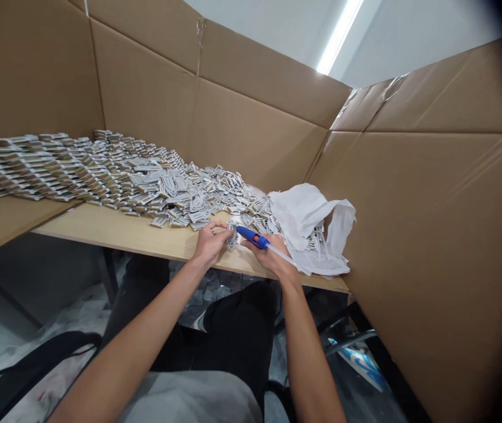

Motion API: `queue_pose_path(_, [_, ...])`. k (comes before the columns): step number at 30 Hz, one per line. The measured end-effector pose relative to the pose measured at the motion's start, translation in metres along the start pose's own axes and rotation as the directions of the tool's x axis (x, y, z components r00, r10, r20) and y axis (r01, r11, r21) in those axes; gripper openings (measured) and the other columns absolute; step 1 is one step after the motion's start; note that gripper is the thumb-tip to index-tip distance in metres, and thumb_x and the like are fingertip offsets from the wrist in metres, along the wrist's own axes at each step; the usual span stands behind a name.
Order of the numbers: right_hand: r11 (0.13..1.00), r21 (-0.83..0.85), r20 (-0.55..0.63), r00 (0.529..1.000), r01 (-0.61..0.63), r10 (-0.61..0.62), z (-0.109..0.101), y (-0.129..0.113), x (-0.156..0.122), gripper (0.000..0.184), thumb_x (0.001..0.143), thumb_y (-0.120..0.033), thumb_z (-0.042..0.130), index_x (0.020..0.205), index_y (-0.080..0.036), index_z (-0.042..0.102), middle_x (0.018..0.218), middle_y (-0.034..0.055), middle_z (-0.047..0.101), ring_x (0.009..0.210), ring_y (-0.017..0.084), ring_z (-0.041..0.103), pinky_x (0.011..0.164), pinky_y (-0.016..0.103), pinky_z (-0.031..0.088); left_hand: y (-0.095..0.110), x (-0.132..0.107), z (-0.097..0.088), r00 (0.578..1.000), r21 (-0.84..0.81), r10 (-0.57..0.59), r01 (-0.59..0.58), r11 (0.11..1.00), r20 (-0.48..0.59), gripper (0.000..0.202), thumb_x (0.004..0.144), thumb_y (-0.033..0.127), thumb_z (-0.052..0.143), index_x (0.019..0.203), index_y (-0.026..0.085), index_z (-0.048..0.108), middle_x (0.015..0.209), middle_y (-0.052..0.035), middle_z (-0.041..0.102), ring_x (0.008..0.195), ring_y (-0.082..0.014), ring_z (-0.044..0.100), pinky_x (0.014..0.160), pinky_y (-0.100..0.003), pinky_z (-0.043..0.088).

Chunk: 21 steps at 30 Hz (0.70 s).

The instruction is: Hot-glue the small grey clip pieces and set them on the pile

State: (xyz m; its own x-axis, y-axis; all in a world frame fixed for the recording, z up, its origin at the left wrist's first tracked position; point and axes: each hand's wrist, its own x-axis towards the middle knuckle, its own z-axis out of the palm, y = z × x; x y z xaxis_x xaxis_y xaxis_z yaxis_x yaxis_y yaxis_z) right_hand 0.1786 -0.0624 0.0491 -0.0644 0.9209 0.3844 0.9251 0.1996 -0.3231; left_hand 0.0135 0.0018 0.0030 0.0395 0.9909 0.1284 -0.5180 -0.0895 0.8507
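Note:
My right hand [268, 254] is wrapped round a blue hot glue gun [253, 236], with a pale glue stick [282, 254] sticking out of its back end. The gun's front end points left, close to my other hand. Between its fingertips my left hand [212, 242] pinches a small grey-and-white flat piece [232, 236], its exact kind too small to make out. Both hands are over the front edge of the wooden table. Just behind them lies a loose heap of similar pieces [189, 191].
Stacked rows of the same pieces [34, 167] run along the left. A white plastic bag [301, 211] with more pieces lies at the right. Tall cardboard walls [251, 123] enclose the back and sides of the wooden table [131, 229]. My legs are under the table edge.

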Motion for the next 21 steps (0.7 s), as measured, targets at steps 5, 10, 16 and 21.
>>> queue_pose_path(5, [1.000,-0.001,0.006,1.000,-0.013,0.013,0.000,0.000,0.000,0.045,0.093,-0.056,0.062,0.066,-0.020,0.066,0.065,0.0028,0.066,0.056,0.015,0.049,0.059,0.027,0.031,0.002,-0.001,0.001,1.000,-0.005,0.002,-0.002,1.000,-0.006,0.036,0.049,0.020,0.082,0.076,0.017,0.059,0.061,-0.0021,0.069,0.053,-0.0137,0.061,0.056,-0.024,0.045])
queue_pose_path(10, [0.998,-0.051,-0.009,0.999,0.041,-0.042,0.001,-0.004,-0.001,0.041,0.094,-0.055,0.062,0.071,-0.021,0.069,0.073,0.0053,0.070,0.063,0.017,0.056,0.062,0.027,0.032,-0.002,0.000,0.001,0.999,0.025,0.037,-0.036,0.999,-0.018,0.034,0.051,0.020,0.081,0.077,0.018,0.059,0.060,-0.0001,0.068,0.052,-0.0129,0.059,0.053,-0.023,0.043])
queue_pose_path(16, [0.979,-0.154,0.005,0.991,0.136,-0.137,0.007,-0.021,-0.008,0.020,0.098,-0.036,0.061,0.092,-0.019,0.072,0.092,0.0105,0.072,0.078,0.021,0.064,0.068,0.028,0.036,-0.008,0.004,-0.003,0.995,0.080,0.093,-0.090,0.993,-0.036,0.037,0.056,0.030,0.084,0.081,0.020,0.059,0.056,0.0030,0.064,0.043,-0.0087,0.048,0.045,-0.020,0.030])
queue_pose_path(21, [0.983,-0.147,-0.122,0.985,0.107,-0.125,0.004,-0.028,-0.009,0.011,0.098,-0.023,0.056,0.097,-0.018,0.067,0.101,0.0104,0.069,0.081,0.020,0.063,0.072,0.028,0.039,-0.007,0.003,-0.001,0.995,0.051,0.073,-0.069,0.996,-0.062,0.038,0.056,0.028,0.084,0.084,0.020,0.059,0.060,0.0022,0.065,0.050,-0.0126,0.057,0.050,-0.022,0.040])
